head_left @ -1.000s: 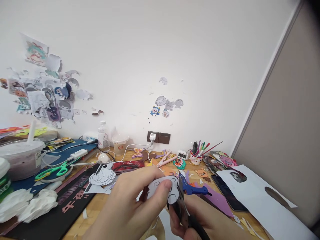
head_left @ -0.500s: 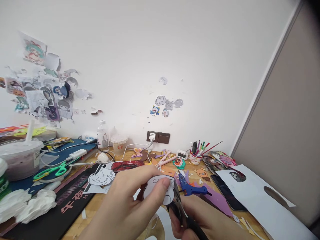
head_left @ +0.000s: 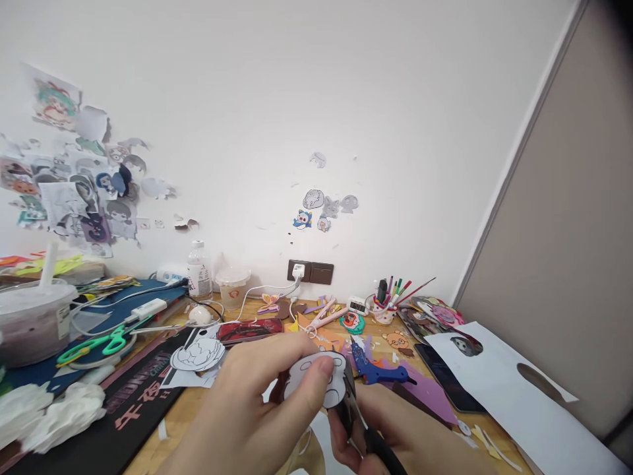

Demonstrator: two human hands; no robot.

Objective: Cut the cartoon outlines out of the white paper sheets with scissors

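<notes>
Low in the middle of the head view, my left hand (head_left: 257,396) pinches a white paper cutout (head_left: 337,396) with a black line drawing on it, thumb across its face. My right hand (head_left: 395,419) is wrapped round black-handled scissors (head_left: 382,454). Their blades lie along the right edge of the cutout; whether they are closed there is hard to see. Below both hands lies a white sheet (head_left: 321,439) with an opening in it. Another round line-drawn cutout (head_left: 198,355) rests on the table left of my hands.
A blue glue gun (head_left: 378,371) lies right of my hands, near a dark tablet (head_left: 448,376) and a white sheet with holes (head_left: 499,376). Green scissors (head_left: 116,340), a lidded drink cup (head_left: 34,323) and crumpled tissue (head_left: 69,412) are at left. A pen cup (head_left: 384,311) stands behind.
The view has turned slightly to the right, so the background sits further left. The cutout has tilted a little in my left hand. Both hands keep their holds.
</notes>
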